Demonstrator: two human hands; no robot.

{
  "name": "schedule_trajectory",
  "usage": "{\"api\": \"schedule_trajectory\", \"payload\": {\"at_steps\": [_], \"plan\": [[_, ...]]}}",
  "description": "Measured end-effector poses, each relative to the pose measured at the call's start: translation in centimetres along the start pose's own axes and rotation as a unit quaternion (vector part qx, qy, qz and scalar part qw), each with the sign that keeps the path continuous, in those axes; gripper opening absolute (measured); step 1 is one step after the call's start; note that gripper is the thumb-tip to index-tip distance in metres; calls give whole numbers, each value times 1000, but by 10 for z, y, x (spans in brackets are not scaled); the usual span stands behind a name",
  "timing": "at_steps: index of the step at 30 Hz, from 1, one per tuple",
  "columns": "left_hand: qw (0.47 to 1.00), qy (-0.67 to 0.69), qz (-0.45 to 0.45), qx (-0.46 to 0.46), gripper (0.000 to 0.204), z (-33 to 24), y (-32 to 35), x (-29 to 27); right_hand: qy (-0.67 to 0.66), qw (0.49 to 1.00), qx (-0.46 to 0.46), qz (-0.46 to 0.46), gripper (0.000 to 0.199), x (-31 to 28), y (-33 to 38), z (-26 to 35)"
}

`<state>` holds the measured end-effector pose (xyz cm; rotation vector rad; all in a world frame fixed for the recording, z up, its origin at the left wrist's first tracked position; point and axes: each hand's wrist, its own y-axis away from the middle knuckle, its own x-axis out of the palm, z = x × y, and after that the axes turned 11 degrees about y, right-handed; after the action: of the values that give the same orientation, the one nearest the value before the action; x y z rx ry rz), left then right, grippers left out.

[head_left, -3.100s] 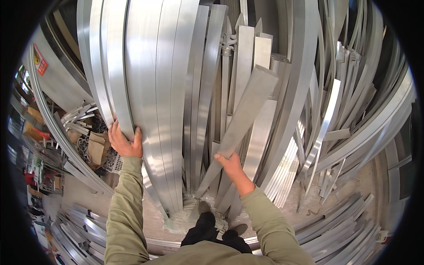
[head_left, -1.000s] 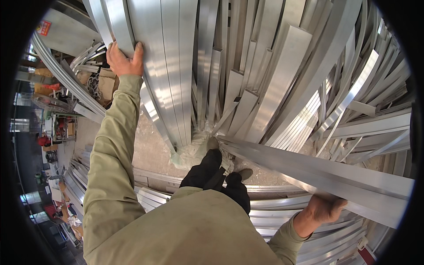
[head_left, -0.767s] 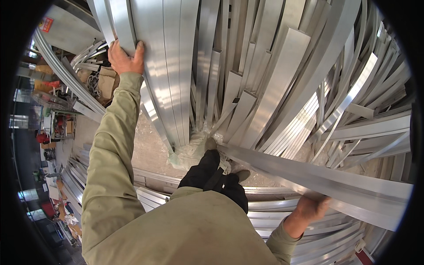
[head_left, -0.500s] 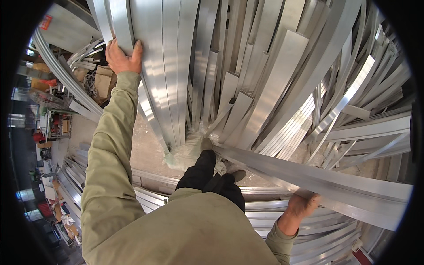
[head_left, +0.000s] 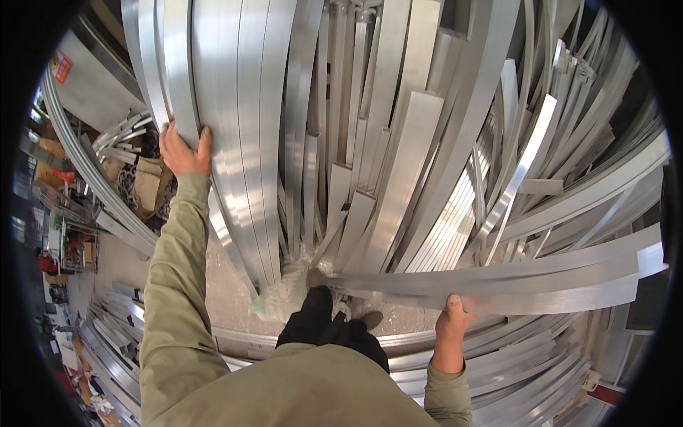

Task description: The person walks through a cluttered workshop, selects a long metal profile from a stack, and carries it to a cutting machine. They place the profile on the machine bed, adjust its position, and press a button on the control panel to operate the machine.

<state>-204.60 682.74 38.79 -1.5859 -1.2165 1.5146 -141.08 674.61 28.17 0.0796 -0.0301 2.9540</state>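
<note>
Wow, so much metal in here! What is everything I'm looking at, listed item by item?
Long silver aluminium profiles standing on end: too many to count, silver, filling the upper middle and right.
Bundle of wide silver aluminium strips: one bundle, silver, upper left, leaning.
Long silver aluminium bar lowered sideways: one, silver, right of centre.
Silver profiles lying flat: many, silver, bottom right and bottom left.
Brown cardboard boxes: a few, brown, far left.
Black shoes: dark, at the bottom centre on the floor.
Olive-green sleeves: two.
Left hand: pressed against the bundle's edge.
Right hand: gripping the sideways bar from beneath.
</note>
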Motion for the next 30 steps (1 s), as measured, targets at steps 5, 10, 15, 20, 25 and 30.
{"api": "schedule_trajectory", "payload": {"at_steps": [5,10,15,20,25,30], "plan": [[997,47,-9,62,76,-52,6,-27,12,999,-6,-37,70,-5,12,-2],[914,309,239,107,82,-190,97,2,15,999,12,-41,62,-7,25,-3],[941,220,194,-170,105,-190,103,137,-5,997,10,-80,76,-9,36,-8],[925,133,177,-310,118,-158,78,222,9,992,18,-122,94,-18,53,-7],[933,96,141,-315,97,-143,77,244,27,989,22,-143,88,-24,71,-6],[929,141,137,-315,85,-158,92,229,13,991,30,-133,81,-30,77,-4]]}}
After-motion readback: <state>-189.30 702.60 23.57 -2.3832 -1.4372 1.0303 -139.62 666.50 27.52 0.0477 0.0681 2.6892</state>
